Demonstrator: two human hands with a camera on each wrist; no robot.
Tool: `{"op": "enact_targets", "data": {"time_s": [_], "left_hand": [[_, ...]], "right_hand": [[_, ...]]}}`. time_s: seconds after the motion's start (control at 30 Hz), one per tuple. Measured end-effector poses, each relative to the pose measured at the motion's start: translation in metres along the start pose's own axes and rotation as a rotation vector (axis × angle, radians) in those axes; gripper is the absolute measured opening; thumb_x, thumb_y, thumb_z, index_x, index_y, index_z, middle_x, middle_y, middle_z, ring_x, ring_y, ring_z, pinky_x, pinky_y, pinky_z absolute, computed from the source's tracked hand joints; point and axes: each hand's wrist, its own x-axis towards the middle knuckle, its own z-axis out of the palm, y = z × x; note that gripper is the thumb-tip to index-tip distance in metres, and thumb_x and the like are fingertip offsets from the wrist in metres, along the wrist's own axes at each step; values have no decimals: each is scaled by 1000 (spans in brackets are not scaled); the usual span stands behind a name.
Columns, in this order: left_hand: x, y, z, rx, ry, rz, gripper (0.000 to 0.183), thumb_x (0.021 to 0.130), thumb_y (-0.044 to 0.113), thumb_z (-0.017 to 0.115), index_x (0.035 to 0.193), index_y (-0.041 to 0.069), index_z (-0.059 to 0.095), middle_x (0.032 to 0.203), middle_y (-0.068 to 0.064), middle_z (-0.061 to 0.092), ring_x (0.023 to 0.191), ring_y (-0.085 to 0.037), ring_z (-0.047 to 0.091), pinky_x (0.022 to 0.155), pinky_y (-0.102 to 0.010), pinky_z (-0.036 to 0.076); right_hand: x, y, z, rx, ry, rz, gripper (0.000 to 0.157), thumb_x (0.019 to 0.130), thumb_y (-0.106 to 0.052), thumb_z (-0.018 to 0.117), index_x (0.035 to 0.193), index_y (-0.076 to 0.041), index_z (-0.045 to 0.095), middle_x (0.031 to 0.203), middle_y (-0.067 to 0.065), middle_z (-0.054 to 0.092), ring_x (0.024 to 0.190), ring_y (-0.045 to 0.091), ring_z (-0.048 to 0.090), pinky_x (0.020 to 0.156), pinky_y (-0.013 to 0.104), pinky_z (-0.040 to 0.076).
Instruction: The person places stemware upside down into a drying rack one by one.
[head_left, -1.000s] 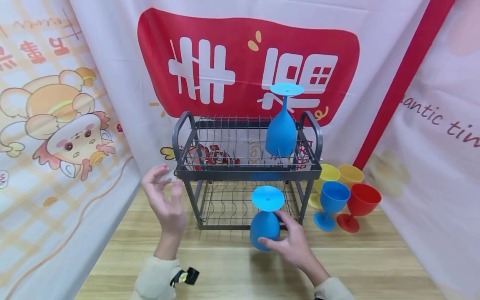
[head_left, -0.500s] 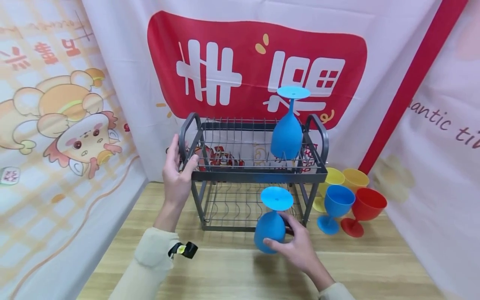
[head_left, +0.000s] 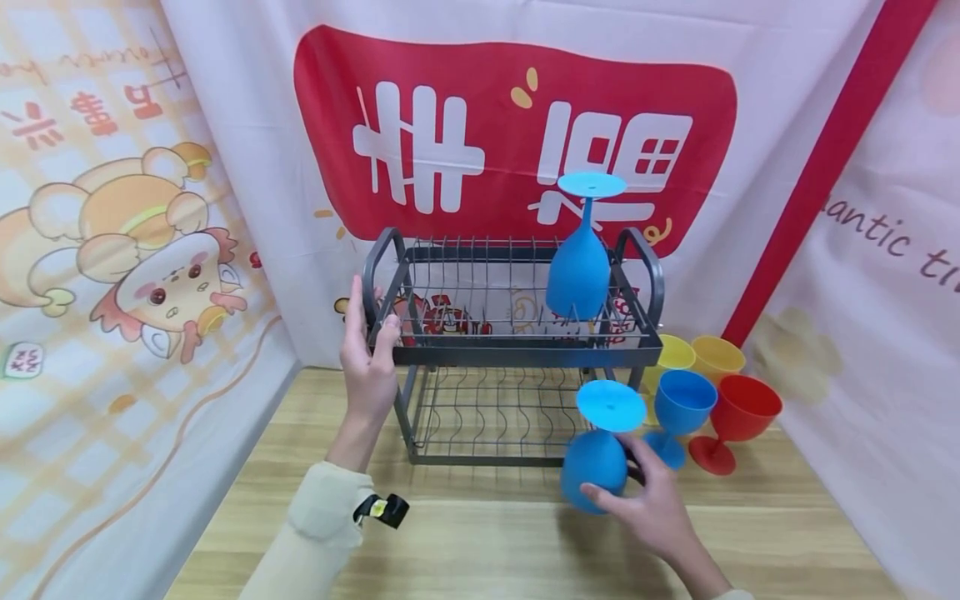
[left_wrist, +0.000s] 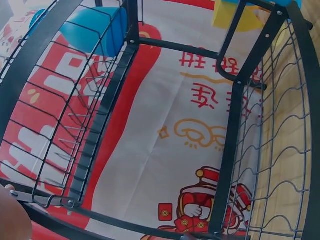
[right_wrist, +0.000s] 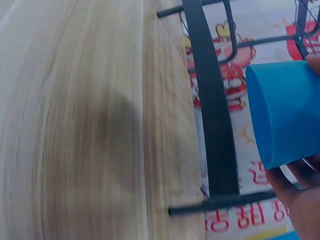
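Observation:
My right hand point(head_left: 658, 504) grips a blue plastic goblet point(head_left: 595, 471) by its bowl, foot up and mouth down, before the lower shelf's right end. Its mouth faces left in the right wrist view, where my fingers point(right_wrist: 295, 185) wrap the bowl. With the thumb at the front corner and fingers along the outside, my left hand point(head_left: 369, 358) holds the black two-tier dish rack point(head_left: 525, 357) by its upper left side. Another upside-down blue goblet point(head_left: 577, 279) stands at the upper tier's right end. The lower wire shelf point(head_left: 487, 417) shows no goblet on it.
Right of the rack stand upright goblets: a blue one point(head_left: 686, 400), a red one point(head_left: 742, 408) and two yellow ones, the rear one point(head_left: 717, 357) near the cloth. A printed white and red cloth point(head_left: 510, 142) hangs behind. The wooden tabletop point(head_left: 480, 542) lies in front.
My left hand has come in from the left and taken hold of the rack's upper left side. My right hand has carried its upside-down blue goblet to the right.

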Motion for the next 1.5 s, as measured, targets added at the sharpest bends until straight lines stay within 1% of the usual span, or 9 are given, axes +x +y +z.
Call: {"op": "enact_targets", "data": {"time_s": [0.23, 0.37, 0.47, 0.57, 0.7, 0.83, 0.97, 1.23, 1.5], "left_hand": [[-4, -1, 0, -6, -6, 7, 67, 109, 16, 50, 170, 28, 24, 165, 8, 47, 154, -19, 45, 113, -19, 50], [-4, -1, 4, -11, -20, 20, 66, 110, 17, 50, 170, 30, 25, 165, -2, 47, 149, -25, 51, 106, -19, 52], [-3, -1, 6, -18, -27, 28, 66, 110, 17, 50, 169, 30, 25, 164, -6, 47, 143, -26, 58, 101, -18, 54], [-2, -1, 7, -34, -32, 26, 66, 110, 17, 50, 170, 28, 24, 164, -7, 47, 143, -26, 59, 102, -17, 53], [-3, -1, 6, -35, -27, 6, 66, 110, 18, 50, 170, 30, 24, 165, -4, 47, 140, -23, 60, 101, -16, 53], [-3, -1, 4, -18, -18, -6, 66, 110, 20, 50, 169, 35, 25, 163, 2, 49, 137, -18, 61, 96, -17, 54], [-2, -1, 2, -14, -20, -4, 67, 110, 19, 51, 170, 32, 24, 163, 1, 49, 139, -18, 60, 100, -17, 54], [-1, -1, -3, -5, -6, 4, 66, 109, 19, 52, 170, 28, 26, 162, -11, 50, 131, -18, 60, 98, -21, 52], [1, -1, -4, 0, -5, 3, 67, 109, 19, 52, 169, 28, 26, 160, -10, 51, 126, -23, 61, 98, -24, 52]], "right_hand": [[-10, 12, -46, -92, 156, -25, 82, 91, -31, 85, 156, -2, 44, 152, 27, 55, 128, 55, 60, 97, 66, 59], [-10, 15, -77, -146, 215, 12, 84, 93, -31, 84, 157, 1, 40, 150, 33, 53, 125, 59, 59, 90, 63, 63], [-6, 11, -100, -136, 221, 29, 85, 95, -30, 81, 159, 1, 36, 151, 34, 50, 125, 60, 55, 80, 38, 67], [-1, 0, -115, -138, 252, -22, 82, 95, -26, 81, 159, 1, 38, 151, 34, 51, 124, 59, 55, 71, 9, 54], [10, -25, -126, -162, 303, -139, 79, 92, -20, 82, 156, 2, 42, 148, 34, 54, 121, 58, 56, 74, -3, 40], [18, -50, -139, -176, 333, -218, 78, 92, -17, 83, 157, -1, 43, 147, 32, 56, 118, 25, 62, 79, -5, 41], [24, -73, -154, -161, 365, -244, 78, 92, -17, 83, 160, -10, 44, 150, 24, 56, 109, -8, 52, 82, -3, 43], [36, -124, -156, -186, 345, -212, 83, 92, -28, 83, 163, -20, 41, 156, 21, 54, 125, 48, 57, 79, 2, 45], [53, -155, -155, -216, 318, -289, 82, 90, -29, 85, 161, -16, 45, 153, 20, 57, 125, 48, 59, 77, 0, 42]]}}
